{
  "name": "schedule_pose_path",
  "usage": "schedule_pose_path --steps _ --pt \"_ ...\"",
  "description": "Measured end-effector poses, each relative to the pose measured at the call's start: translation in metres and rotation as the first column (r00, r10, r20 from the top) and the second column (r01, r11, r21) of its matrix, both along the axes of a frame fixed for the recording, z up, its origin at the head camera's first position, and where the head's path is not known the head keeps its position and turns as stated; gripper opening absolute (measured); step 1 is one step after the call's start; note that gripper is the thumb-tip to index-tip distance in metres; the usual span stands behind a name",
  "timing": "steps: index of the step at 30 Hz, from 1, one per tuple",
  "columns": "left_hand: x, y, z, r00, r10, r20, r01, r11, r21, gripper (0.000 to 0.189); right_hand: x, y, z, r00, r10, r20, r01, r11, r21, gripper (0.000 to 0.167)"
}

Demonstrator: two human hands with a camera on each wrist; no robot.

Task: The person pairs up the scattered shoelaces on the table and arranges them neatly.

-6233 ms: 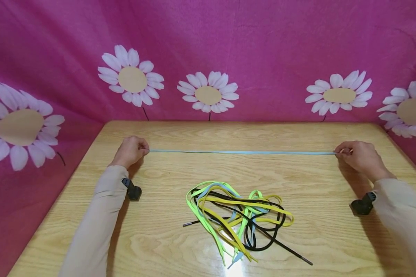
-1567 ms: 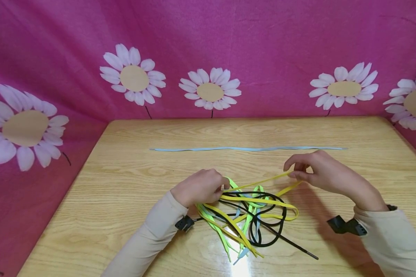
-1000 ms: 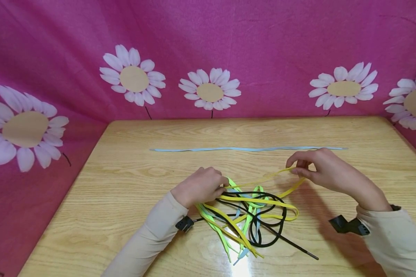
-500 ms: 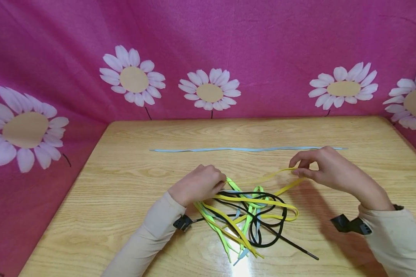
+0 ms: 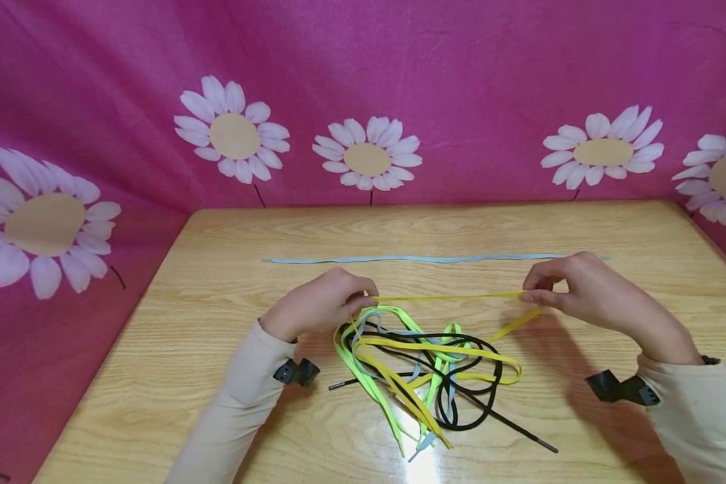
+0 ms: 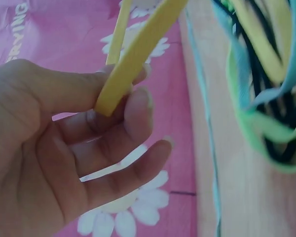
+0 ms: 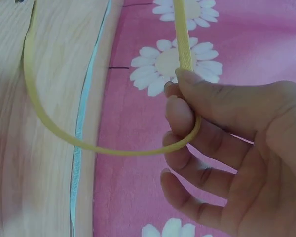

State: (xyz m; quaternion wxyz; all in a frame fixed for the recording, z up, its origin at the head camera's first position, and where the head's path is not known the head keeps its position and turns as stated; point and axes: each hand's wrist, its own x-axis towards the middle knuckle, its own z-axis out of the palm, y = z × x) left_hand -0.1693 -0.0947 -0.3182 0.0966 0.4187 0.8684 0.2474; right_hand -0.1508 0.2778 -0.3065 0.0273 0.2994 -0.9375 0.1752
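Lace [image 6: 139, 57] of flat yellow weave runs straight, pinched by left hand [image 5: 317, 302] and right hand [image 5: 605, 300]

Yellow lace [image 7: 184, 47] woven, matt; wood-grain tabletop [image 5: 435, 232] smooth (glossy under glare).

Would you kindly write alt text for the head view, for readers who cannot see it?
A left hand and right hand hold a yellow lace taut between them, beside a multicoloured lace tangle on a table. A blue lace lies nearly straight beyond, before a pink floral cloth.
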Motion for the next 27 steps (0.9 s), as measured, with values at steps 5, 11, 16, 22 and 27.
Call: schedule_pose_path --steps 5,11,16,22,27 --pt "-0.004 -0.015 0.009 0.998 0.032 -0.057 -0.031 0.999 0.020 0.012 -0.002 0.008 0.001 0.997 -0.012 -0.081 0.013 1.000 0.015 0.020" --pt "-0.007 -0.036 0.019 0.991 0.117 -0.066 -0.115 0.993 0.030 0.016 -0.003 0.017 0.002 0.996 -0.062 -0.064 0.064 0.998 0.030 0.020" --pt "-0.008 -0.046 0.022 0.984 0.167 -0.065 -0.164 0.986 0.042 0.015 -0.004 0.021 0.004 0.995 -0.066 -0.072 0.068 0.997 0.021 0.018" --pt "-0.009 -0.049 0.023 0.983 0.170 -0.071 -0.167 0.984 0.056 0.015 -0.004 0.024 0.005 0.995 -0.057 -0.076 0.058 0.998 0.011 0.017" --pt "-0.008 -0.050 0.023 0.978 0.195 -0.070 -0.193 0.981 0.031 0.015 -0.004 0.025 0.006 0.995 -0.080 -0.065 0.082 0.996 0.030 0.018"
